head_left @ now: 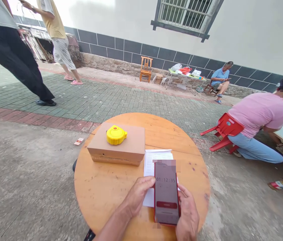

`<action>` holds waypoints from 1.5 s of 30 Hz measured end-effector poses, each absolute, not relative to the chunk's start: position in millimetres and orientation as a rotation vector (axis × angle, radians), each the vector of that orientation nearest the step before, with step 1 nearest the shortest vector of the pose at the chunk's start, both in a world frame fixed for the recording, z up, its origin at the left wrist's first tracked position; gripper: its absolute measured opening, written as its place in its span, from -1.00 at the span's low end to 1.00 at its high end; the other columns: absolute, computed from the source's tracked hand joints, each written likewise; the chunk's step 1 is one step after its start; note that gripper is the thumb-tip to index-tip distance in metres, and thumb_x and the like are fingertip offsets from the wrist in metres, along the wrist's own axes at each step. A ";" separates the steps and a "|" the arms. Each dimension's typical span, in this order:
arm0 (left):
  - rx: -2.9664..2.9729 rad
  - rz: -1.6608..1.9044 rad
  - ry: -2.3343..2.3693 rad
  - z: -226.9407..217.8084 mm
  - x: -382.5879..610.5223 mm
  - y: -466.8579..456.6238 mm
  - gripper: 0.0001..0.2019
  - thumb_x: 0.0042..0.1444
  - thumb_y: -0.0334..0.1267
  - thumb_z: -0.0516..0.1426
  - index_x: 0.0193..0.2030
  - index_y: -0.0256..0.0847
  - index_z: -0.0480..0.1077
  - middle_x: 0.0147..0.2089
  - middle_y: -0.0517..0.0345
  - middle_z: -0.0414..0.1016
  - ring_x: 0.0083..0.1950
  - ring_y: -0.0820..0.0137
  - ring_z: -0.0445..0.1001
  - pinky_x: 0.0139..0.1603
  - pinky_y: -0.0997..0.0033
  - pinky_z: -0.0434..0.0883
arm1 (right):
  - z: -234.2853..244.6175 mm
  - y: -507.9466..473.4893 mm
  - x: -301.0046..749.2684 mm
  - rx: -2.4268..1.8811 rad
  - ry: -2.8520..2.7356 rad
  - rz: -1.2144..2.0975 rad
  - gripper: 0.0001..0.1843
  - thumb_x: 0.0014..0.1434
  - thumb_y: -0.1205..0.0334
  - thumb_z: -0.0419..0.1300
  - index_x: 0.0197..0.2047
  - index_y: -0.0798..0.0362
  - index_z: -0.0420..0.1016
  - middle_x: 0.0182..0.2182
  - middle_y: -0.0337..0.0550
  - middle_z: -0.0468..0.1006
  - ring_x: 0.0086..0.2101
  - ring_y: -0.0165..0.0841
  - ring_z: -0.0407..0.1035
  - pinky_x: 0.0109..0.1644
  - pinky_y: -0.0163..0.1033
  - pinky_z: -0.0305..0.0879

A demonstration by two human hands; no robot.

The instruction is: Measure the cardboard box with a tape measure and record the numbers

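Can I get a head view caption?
Left hand and right hand hold a phone; a yellow tape measure sits on a box.

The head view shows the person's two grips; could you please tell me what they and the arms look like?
Both are ungloved human hands. The left grip shows no ring on its visible part, and the left forearm is bare, with no sleeve, watch or bracelet in sight. The right grip looks equally plain; the right forearm lies outside the picture.

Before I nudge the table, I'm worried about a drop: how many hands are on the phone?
2: the left hand at the left edge of the phone, the right hand along its right edge. Anything behind it is hidden.
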State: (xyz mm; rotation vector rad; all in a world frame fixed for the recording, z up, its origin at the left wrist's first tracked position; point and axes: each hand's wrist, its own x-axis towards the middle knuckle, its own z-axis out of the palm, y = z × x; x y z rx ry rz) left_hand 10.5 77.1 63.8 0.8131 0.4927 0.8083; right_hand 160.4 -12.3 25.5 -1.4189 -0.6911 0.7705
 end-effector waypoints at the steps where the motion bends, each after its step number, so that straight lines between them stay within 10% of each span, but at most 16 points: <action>1: 0.807 0.806 0.492 63.8 10.4 76.9 -0.69 0.20 -0.09 0.14 -0.32 -0.31 0.55 -0.28 0.00 0.57 -0.18 0.26 0.43 0.06 0.22 0.27 | 25.2 -12.2 160.6 -1.433 -0.690 0.764 -0.42 0.23 -0.17 0.10 0.14 0.07 0.36 -0.12 0.07 0.61 -0.20 -0.12 0.54 -0.25 -0.13 0.51; 45: 0.863 0.755 0.519 63.1 9.4 75.5 -0.70 0.24 -0.12 0.11 -0.28 -0.32 0.54 -0.28 0.06 0.57 -0.27 0.37 0.42 -0.13 0.37 0.28 | 33.5 -12.5 157.3 -1.510 -0.647 0.765 -0.38 0.18 -0.27 0.11 0.05 0.09 0.41 -0.20 -0.02 0.61 -0.22 -0.18 0.51 -0.28 -0.21 0.44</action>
